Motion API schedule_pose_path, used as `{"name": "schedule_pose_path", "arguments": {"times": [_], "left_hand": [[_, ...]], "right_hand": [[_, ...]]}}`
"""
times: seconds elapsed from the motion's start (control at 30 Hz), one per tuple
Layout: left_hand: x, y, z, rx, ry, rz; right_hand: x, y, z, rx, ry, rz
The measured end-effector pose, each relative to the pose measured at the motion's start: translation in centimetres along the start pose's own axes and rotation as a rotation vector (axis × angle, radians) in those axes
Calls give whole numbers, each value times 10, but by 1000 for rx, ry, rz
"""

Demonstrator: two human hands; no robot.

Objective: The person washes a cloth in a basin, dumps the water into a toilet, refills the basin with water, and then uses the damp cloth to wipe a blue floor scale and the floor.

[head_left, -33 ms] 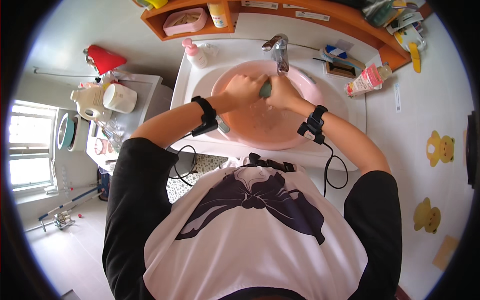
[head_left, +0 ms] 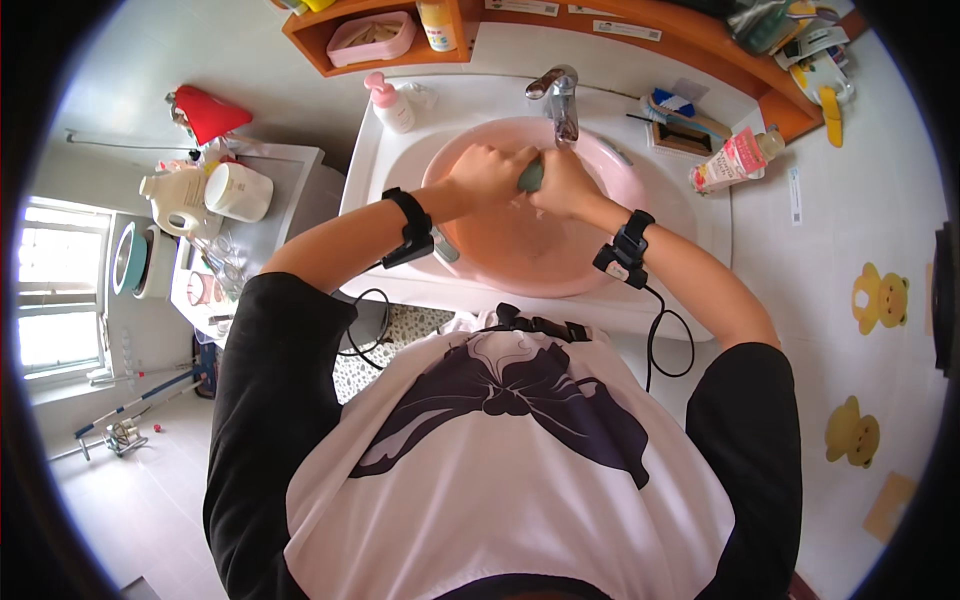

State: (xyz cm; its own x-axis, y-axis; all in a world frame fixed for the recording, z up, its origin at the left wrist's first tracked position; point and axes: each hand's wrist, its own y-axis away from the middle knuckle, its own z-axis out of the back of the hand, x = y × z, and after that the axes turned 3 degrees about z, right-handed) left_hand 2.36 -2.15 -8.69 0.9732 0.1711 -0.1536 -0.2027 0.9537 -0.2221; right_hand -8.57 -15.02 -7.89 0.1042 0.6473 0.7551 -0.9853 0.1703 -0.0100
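Note:
Over the pink basin (head_left: pixel 637 185), both fists are close together, just below the faucet (head_left: pixel 563 105). My left hand (head_left: pixel 492 176) is closed, knuckles up, on one side of a dark green cloth-like bundle (head_left: pixel 531 177). My right hand (head_left: pixel 563 185) grips its other side. Only a small part of the bundle shows between the hands; the fingers hide the rest. Cloudy water (head_left: pixel 520 245) lies in the basin beneath them. The basin sits inside the white sink (head_left: pixel 365 215).
A pink-topped pump bottle (head_left: pixel 390 103) stands at the sink's back left. At the back right are a brush (head_left: pixel 690 116) and a pink bottle (head_left: pixel 735 163). An orange shelf (head_left: pixel 465 40) overhangs the back. Left of the sink, a counter holds a white tub (head_left: pixel 240 192) and a jug (head_left: pixel 180 203).
The water's surface looks a little calmer. Both hands keep their grip on the green bundle in nearly the same place.

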Motion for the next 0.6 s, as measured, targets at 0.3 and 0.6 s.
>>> {"name": "schedule_pose_path", "arguments": {"times": [0.3, 0.6], "left_hand": [[8, 2, 6, -160, 20, -275], [-9, 6, 16, -285, 23, -430]], "right_hand": [[-10, 7, -15, 46, -347, -25], [31, 35, 14, 245, -525, -288]]}}
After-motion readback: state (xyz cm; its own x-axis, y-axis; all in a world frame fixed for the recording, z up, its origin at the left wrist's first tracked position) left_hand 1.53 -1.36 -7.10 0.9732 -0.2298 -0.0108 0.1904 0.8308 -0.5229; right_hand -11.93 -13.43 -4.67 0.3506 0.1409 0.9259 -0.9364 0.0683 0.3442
